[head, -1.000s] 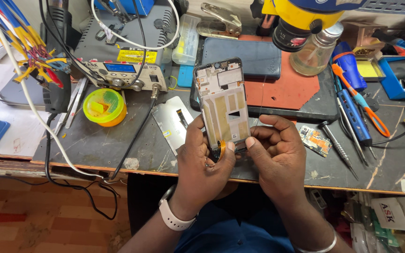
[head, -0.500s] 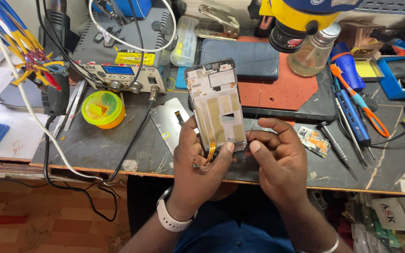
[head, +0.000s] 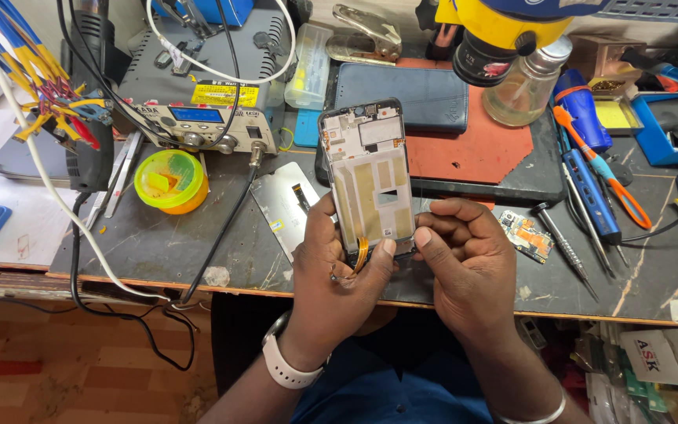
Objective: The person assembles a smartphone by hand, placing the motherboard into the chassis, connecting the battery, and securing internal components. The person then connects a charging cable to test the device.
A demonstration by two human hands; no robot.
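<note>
Phone frame stands upright, long axis pointing away; left hand and right hand pinch its hidden bottom edge.

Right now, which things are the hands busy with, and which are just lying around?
In use:
left hand
right hand
opened phone frame
orange ribbon cable

Lying about:
yellow-green tub
screwdrivers
glass bottle
small circuit board

Bright even light, sharp, soft shadows
</note>
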